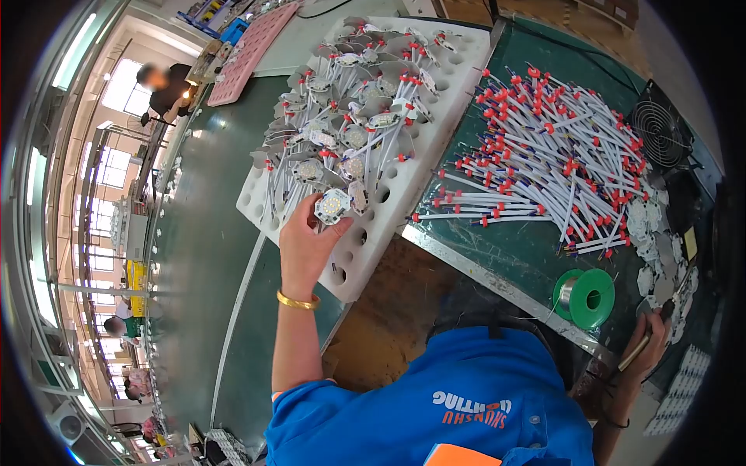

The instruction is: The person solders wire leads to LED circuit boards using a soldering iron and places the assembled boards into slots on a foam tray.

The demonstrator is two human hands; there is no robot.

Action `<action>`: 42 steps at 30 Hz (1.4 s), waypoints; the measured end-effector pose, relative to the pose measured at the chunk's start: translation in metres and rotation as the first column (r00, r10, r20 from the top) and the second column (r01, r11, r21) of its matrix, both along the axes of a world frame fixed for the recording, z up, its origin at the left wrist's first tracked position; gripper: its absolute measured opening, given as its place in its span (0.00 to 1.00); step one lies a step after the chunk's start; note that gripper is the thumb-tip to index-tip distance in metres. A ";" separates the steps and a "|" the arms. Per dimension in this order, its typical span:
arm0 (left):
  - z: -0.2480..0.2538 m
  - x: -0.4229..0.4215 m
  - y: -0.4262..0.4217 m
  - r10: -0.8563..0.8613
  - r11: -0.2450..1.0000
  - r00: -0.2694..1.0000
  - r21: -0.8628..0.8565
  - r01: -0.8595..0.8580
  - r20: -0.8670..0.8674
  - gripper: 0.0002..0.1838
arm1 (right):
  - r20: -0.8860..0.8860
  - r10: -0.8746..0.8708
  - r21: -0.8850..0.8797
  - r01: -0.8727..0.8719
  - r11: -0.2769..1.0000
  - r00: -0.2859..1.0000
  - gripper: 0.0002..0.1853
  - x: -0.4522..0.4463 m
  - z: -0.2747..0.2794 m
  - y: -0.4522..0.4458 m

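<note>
My left hand [309, 239] pinches a round LED board [332, 206] between thumb and fingers, over the near edge of a white foam tray [350, 268] with round holes. Many similar boards on white wired stems stand in that tray. My right hand [649, 342], at the far right, is closed around a thin pen-like tool [634, 354], beside a pile of flat pale discs [660, 256]. A heap of white tubes with red rings [544, 155] lies on the green table [466, 248] between the hands.
A green spool of solder wire [592, 300] lies near the table's front edge. A black fan [660, 124] stands at the right. A pink perforated tray [252, 54] lies at the back. Another person [167, 93] is at the far upper left.
</note>
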State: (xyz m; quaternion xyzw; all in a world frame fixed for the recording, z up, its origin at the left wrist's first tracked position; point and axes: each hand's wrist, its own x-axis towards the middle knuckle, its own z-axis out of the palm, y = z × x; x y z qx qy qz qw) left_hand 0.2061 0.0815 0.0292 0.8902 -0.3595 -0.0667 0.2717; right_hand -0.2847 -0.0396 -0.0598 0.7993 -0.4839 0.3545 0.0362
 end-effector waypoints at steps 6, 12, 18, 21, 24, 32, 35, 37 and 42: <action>-0.033 -0.014 0.022 0.022 0.998 0.958 -0.065 -0.003 0.287 0.36 | -0.025 0.010 -0.081 -0.012 0.997 1.000 0.13 -0.002 0.000 -0.002; -0.043 -0.012 0.027 -0.005 0.999 0.959 -0.035 0.016 0.285 0.33 | 0.046 0.014 -0.137 -0.007 0.991 0.999 0.13 0.001 0.005 -0.003; -0.043 0.000 0.021 -0.139 0.985 0.702 0.170 0.027 0.699 0.20 | 0.067 0.033 -0.103 -0.026 0.994 0.997 0.12 -0.002 0.004 -0.001; -0.039 0.010 0.016 -0.165 0.967 0.686 0.254 -0.029 0.708 0.20 | 0.080 0.065 -0.111 -0.056 0.992 0.995 0.12 -0.001 0.003 -0.001; -0.047 0.010 0.021 -0.137 0.971 0.699 0.235 -0.044 0.701 0.20 | 0.068 0.040 -0.155 -0.029 0.988 0.997 0.12 0.000 0.001 -0.003; -0.042 -0.003 0.038 -0.136 0.965 0.883 0.263 0.015 0.449 0.32 | 0.061 0.068 -0.129 -0.059 0.990 0.996 0.13 0.000 0.000 -0.005; -0.041 -0.008 0.045 -0.161 0.962 0.876 0.271 0.036 0.455 0.34 | 0.006 0.033 -0.195 -0.031 0.980 0.999 0.14 0.000 0.000 -0.006; -0.040 -0.011 0.046 -0.153 0.968 0.851 0.248 0.027 0.503 0.35 | 0.002 0.025 -0.193 -0.024 0.981 1.000 0.15 0.003 0.004 -0.004; -0.019 -0.043 0.019 -0.107 0.993 0.771 0.034 0.110 0.628 0.32 | 0.049 0.025 -0.160 -0.017 0.987 0.998 0.15 0.010 0.013 -0.003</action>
